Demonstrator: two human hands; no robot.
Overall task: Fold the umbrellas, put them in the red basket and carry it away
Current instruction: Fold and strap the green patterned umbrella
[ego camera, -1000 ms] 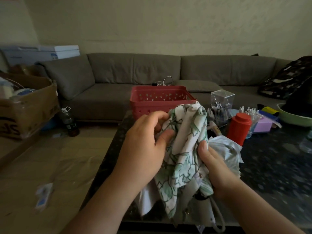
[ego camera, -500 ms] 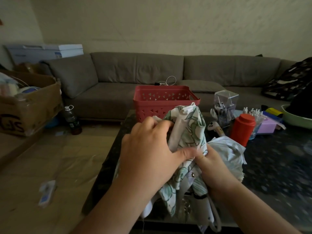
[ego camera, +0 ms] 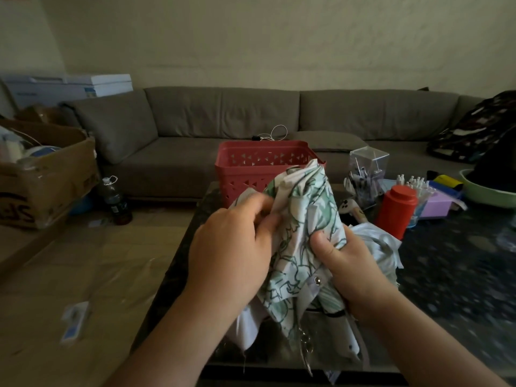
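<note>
Head camera view: my left hand (ego camera: 231, 252) pinches a loose pleat of the leaf-print umbrella (ego camera: 304, 219); my right hand (ego camera: 349, 263) grips its gathered canopy, thumb on top. Beyond my fingertips the red basket (ego camera: 251, 169) waits. I judge each pleat should lie flat and wrapped one way before the snap strap (ego camera: 315, 283) below my right thumb closes.

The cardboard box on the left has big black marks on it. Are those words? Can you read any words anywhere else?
Cardboard box: big black print, cut off and seemingly upside down; cannot be read.
White boxes behind the sofa: blue labels, too small and blurred.
Bottle on the floor: label too dark.
No text here reads clearly.
</note>
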